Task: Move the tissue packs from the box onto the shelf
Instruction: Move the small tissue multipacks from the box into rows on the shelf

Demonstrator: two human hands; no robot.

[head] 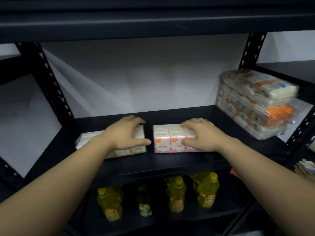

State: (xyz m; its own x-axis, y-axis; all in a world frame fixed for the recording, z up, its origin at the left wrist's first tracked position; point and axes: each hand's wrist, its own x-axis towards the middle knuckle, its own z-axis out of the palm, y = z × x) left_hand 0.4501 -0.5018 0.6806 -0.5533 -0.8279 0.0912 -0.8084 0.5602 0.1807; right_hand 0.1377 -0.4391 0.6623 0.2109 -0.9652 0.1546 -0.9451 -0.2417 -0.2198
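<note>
Now I'm gripping one pack [136, 142] under my left hand [124, 135] and another [170, 138] at three o'clock under my right hand [199, 135], squaring both on the shelf [170, 166].

Below the board I'm working at, along the bottom of the frame, I see yellow bottles [175, 195] standing upright, with one green-capped bottle [144, 200] between them. At the right edge sits some small packaged item [305, 168]; it's too blurred to identify. A white wall [136, 75] fills the centre.
</note>
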